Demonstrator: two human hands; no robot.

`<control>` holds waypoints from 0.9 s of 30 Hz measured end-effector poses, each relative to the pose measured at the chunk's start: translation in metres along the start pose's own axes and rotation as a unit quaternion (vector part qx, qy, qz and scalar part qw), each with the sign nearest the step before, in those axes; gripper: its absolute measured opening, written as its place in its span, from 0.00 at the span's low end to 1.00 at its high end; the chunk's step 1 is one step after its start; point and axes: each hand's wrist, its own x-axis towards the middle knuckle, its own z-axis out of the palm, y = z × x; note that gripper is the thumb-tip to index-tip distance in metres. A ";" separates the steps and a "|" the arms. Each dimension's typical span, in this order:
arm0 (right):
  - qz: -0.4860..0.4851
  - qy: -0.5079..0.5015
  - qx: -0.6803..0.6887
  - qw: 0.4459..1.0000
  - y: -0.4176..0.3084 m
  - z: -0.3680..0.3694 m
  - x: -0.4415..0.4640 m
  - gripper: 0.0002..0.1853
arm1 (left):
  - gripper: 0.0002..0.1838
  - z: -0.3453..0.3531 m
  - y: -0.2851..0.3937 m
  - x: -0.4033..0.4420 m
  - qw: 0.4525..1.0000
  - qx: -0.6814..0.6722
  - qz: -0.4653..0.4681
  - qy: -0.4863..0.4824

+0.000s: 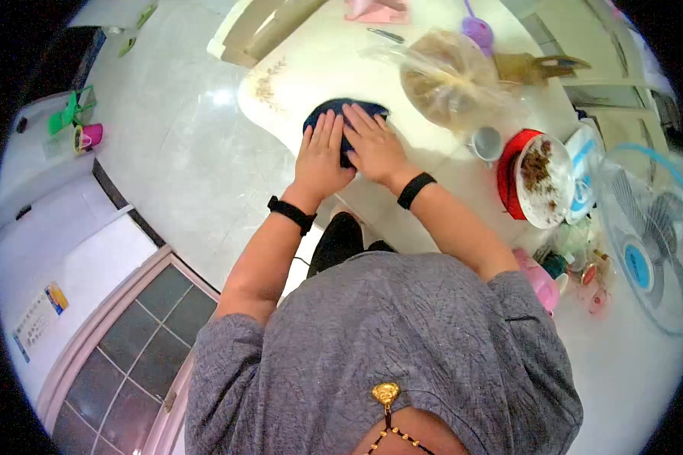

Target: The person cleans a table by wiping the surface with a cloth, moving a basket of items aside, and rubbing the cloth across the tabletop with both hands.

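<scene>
A dark blue piece of cloth lies near the edge of the pale table. My left hand rests flat on its left part, fingers stretched out and pointing away from me. On the right part lies my right hand, also flat with its fingers extended. The two hands are close together, and they hide much of the cloth. Each wrist wears a black band.
Right of the hands are a plastic-wrapped round item, a grey-white cup and a plate with brown food by a red container. A fan stands far right. A chair is behind the table.
</scene>
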 end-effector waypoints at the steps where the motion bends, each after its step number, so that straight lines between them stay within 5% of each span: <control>1: -0.003 0.002 -0.008 1.000 0.000 0.000 0.018 0.35 | 0.55 -0.004 -0.012 0.011 1.000 0.003 -0.008 0.006; 15: -0.048 0.128 -0.083 0.987 -0.004 0.021 0.177 0.31 | 0.52 -0.043 -0.135 0.096 0.998 0.051 -0.026 0.034; 27: -0.061 0.035 0.003 0.998 -0.046 0.031 0.028 0.33 | 0.55 -0.008 -0.040 -0.040 0.996 -0.012 -0.084 -0.010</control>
